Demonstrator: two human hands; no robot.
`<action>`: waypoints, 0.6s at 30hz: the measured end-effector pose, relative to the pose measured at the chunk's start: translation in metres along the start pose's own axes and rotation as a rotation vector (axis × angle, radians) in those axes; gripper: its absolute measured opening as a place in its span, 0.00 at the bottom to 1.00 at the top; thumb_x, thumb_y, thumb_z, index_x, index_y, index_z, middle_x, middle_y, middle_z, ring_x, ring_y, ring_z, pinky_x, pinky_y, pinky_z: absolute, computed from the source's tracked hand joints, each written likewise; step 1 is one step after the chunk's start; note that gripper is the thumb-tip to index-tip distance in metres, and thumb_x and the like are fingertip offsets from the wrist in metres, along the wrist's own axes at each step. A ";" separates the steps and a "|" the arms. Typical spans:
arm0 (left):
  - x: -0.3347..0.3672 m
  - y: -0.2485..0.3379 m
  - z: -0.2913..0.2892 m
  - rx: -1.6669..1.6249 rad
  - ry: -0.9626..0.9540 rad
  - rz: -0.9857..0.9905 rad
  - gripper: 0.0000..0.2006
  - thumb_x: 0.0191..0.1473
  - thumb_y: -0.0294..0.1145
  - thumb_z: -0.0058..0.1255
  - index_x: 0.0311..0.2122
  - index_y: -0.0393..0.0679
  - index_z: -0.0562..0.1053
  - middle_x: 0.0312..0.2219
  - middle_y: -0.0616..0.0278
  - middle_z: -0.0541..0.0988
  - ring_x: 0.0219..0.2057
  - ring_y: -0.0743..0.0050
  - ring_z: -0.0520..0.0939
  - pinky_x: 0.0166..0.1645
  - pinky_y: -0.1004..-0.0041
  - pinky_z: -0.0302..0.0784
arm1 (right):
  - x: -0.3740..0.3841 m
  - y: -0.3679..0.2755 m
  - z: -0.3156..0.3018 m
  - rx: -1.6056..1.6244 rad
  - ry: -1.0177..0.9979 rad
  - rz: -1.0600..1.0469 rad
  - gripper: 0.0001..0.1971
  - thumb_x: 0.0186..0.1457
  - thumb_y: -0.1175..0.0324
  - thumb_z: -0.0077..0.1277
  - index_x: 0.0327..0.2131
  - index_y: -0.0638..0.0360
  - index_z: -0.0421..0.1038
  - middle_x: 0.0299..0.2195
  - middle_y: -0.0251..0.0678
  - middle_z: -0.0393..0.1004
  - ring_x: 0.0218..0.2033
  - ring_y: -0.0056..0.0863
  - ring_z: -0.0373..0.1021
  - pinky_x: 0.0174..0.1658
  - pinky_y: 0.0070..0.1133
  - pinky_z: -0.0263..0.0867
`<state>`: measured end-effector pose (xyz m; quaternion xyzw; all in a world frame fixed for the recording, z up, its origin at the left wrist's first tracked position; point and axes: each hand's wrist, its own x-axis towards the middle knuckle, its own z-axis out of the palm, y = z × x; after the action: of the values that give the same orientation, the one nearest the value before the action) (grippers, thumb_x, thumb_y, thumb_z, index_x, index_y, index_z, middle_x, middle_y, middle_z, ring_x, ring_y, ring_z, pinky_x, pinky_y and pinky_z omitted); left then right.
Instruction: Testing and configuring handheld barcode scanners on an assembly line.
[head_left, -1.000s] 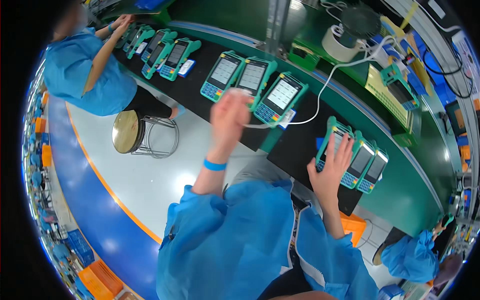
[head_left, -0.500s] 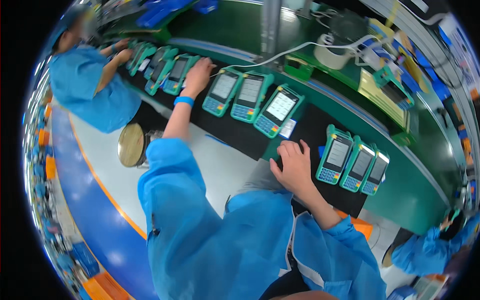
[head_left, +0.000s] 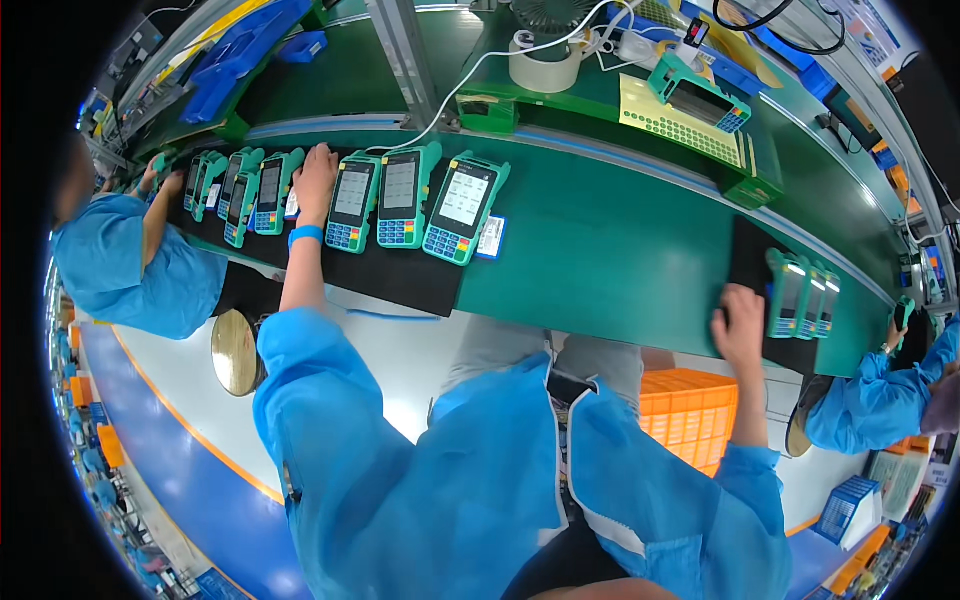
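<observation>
**Terminals spread along the green belt**

Your left hand (head_left: 316,178) lies flat, holding nothing, beside three lit payment terminals (head_left: 403,196) on a black mat (head_left: 400,280). Your right hand (head_left: 738,322) presses open on another mat (head_left: 750,262) bearing three more terminals (head_left: 800,294), apparently further along.

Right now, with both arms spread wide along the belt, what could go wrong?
1. The left hand rests on the black mat beside three terminals; a tug might slide them toward the edge.
2. The right hand presses another mat with three more terminals near the edge; they could tip off.
3. A white cable runs close behind the left group and might snag.
</observation>
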<state>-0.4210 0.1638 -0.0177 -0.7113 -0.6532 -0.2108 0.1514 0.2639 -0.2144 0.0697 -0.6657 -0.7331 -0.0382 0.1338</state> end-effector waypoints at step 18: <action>-0.047 0.153 -0.014 -0.382 -0.154 -0.550 0.19 0.61 0.53 0.53 0.47 0.51 0.78 0.50 0.50 0.76 0.53 0.41 0.72 0.56 0.46 0.66 | 0.054 -0.205 0.044 0.813 0.123 0.085 0.53 0.49 0.59 0.69 0.72 0.59 0.47 0.72 0.57 0.41 0.71 0.58 0.48 0.68 0.43 0.52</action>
<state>-0.2734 0.1014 -0.0200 -0.5379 -0.7787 -0.3081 -0.0968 0.0515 -0.1745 0.0655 -0.5848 -0.6511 0.2203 0.4308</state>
